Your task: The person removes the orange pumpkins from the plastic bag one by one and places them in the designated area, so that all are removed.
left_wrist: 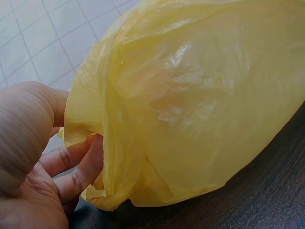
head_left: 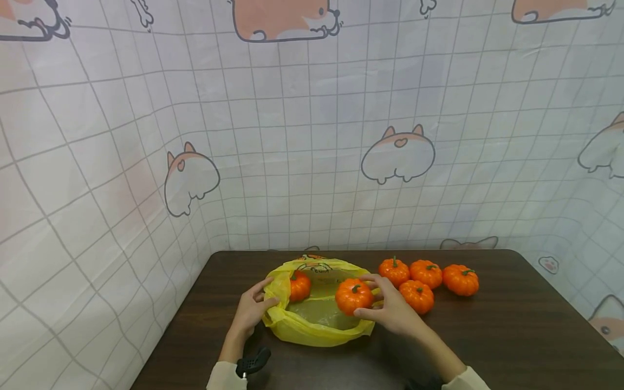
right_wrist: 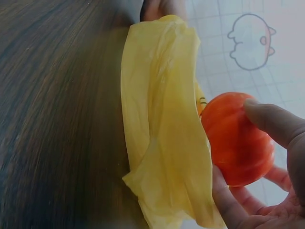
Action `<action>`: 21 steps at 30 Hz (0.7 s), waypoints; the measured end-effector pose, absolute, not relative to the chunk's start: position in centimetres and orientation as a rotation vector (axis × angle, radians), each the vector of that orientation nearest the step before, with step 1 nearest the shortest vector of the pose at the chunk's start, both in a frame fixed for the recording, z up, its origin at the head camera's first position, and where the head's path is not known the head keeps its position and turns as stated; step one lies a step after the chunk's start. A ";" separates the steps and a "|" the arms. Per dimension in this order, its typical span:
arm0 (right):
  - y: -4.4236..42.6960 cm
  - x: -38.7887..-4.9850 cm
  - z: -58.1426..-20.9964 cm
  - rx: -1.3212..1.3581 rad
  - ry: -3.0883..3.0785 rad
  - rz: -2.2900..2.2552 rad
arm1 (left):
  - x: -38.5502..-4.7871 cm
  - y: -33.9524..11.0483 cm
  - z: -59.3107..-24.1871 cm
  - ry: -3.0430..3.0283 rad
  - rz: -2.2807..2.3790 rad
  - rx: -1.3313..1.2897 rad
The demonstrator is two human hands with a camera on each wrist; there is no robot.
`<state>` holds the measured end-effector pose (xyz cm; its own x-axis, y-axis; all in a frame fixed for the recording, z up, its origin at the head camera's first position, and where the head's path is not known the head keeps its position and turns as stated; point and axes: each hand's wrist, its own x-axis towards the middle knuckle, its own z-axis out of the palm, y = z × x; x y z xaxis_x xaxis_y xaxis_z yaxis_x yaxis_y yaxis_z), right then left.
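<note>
A yellow plastic bag (head_left: 312,333) lies on the table with its mouth spread wide. One small orange pumpkin (head_left: 299,287) sits inside it at the left. My left hand (head_left: 251,310) grips the bag's left rim; in the left wrist view, thumb and fingers (left_wrist: 78,174) are curled about the folded plastic. Over the right part of the mouth, my right hand (head_left: 392,309) holds another small pumpkin (head_left: 352,297) between thumb and fingers. The right wrist view shows this held pumpkin (right_wrist: 238,140) just beside the bag's edge (right_wrist: 167,129).
Several more small orange pumpkins (head_left: 426,274) stand in a cluster right of the bag, close behind my right hand. The dark wooden table (head_left: 526,336) ends at the back against a white gridded cloth (head_left: 302,211) with dog drawings, which also hangs at the sides.
</note>
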<state>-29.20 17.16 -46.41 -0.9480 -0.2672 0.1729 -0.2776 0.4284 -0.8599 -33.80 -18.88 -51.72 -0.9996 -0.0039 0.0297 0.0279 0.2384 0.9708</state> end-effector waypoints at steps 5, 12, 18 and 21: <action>18.2 -28.8 -46.3 0.504 -2.634 1.621 | -33.9 -19.0 -51.8 -2.444 -1.931 -0.037; 19.4 -28.5 -46.0 0.452 -2.647 1.648 | -33.8 -19.2 -51.8 -2.431 -1.947 -0.061; 20.1 -28.3 -45.7 0.433 -2.643 1.655 | -33.7 -19.2 -51.8 -2.439 -1.934 -0.065; 20.4 -28.2 -45.6 0.433 -2.641 1.650 | -33.7 -19.1 -51.8 -2.444 -1.932 -0.064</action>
